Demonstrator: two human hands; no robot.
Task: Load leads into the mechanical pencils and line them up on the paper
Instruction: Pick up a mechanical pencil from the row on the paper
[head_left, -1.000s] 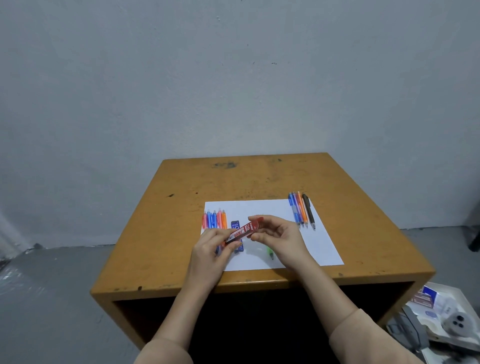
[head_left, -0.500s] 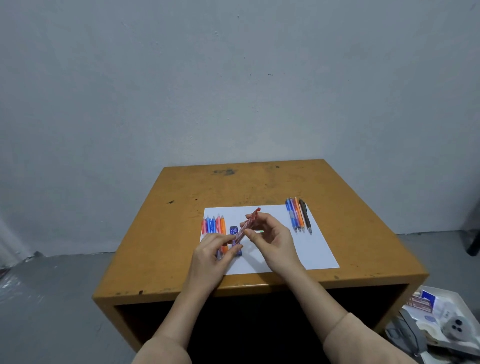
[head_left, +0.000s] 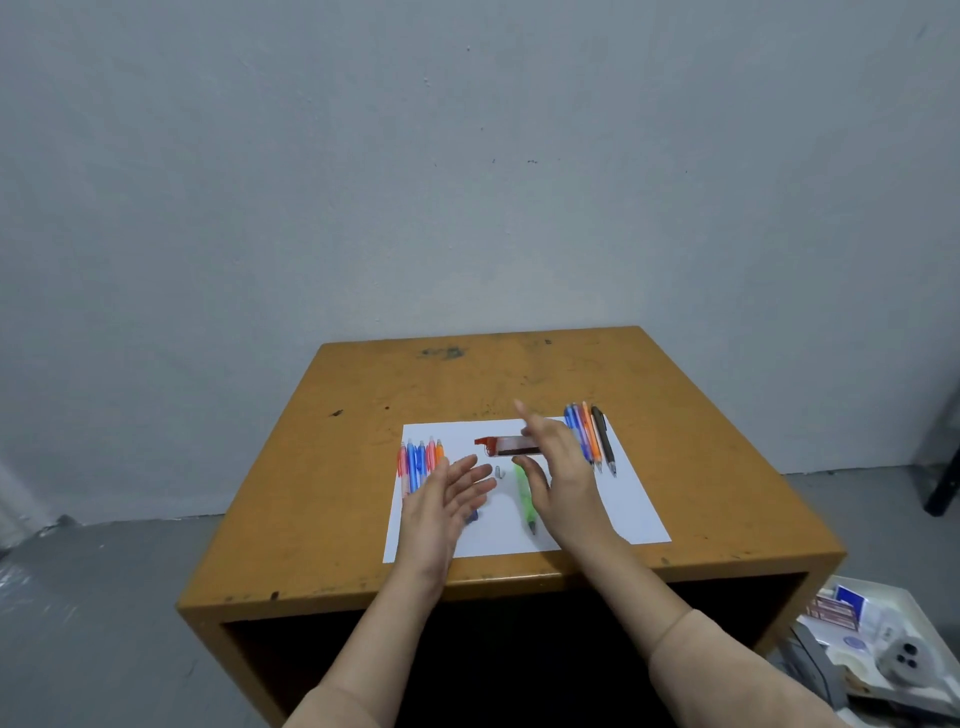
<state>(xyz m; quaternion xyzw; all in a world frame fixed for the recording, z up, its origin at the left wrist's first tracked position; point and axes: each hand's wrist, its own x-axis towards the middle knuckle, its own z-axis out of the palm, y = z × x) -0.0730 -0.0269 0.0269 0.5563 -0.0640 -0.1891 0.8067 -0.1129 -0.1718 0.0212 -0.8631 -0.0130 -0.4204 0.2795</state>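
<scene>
The red lead case (head_left: 506, 446), which both hands held between them half a second ago, now lies flat on the far middle of the paper (head_left: 623, 509). Its right end is hidden behind the right hand (head_left: 558, 467). Both hands have let go: the left hand (head_left: 447, 499) and the right hover just over the sheet, fingers apart and straight, holding nothing.

The green pencil (head_left: 524, 493) lies between the hands, with a small grey cap (head_left: 498, 472) just left of it. I judge this pencil is the one being loaded and still needs closing.

The left row of pencils (head_left: 421, 460) and the right row of pencils (head_left: 589, 436) lie well apart on the paper. The case's label is too blurred to read, and no other writing is legible.
</scene>
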